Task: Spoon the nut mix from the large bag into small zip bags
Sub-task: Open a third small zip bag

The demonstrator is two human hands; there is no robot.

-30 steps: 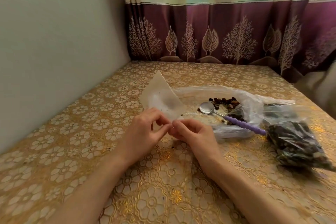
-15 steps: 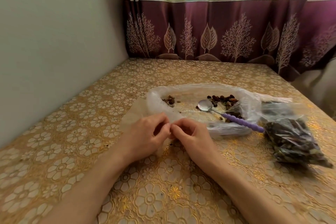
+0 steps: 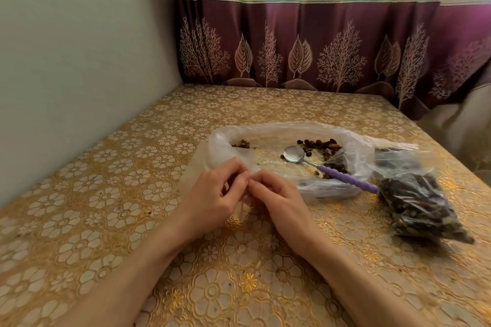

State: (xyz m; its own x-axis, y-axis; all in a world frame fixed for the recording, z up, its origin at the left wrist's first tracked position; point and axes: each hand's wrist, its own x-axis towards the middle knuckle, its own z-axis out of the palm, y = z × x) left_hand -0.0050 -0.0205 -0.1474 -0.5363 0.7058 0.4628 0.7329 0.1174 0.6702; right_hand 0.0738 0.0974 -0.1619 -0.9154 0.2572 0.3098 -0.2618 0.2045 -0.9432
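The left hand point(image 3: 215, 194) and right hand point(image 3: 276, 194) meet fingertip to fingertip at mid-bench, each pinching the near edge of an empty small zip bag point(image 3: 195, 164), a pale, nearly clear sheet lying flat under and to the left of the left hand; it looks as though they are working its mouth apart, though the opening itself is hidden behind the fingers. Just beyond the hands lies the large bag point(image 3: 289, 130), slumped open on the bench point(image 3: 106, 194) with its mouth spread wide and only a scatter of nut mix point(image 3: 318, 144) left at its far right. The spoon point(image 3: 326, 167) lies inside it, bowl toward the hands' far side and purple handle running away to the right and toward the near edge, so its grip end is beyond and right of the right hand, clearly the nearer one to take it. Further right, touching the handle's tip, sits a filled bag point(image 3: 417, 207). The next move likely needs the left hand to keep the small bag's mouth open while the right reaches for the handle.
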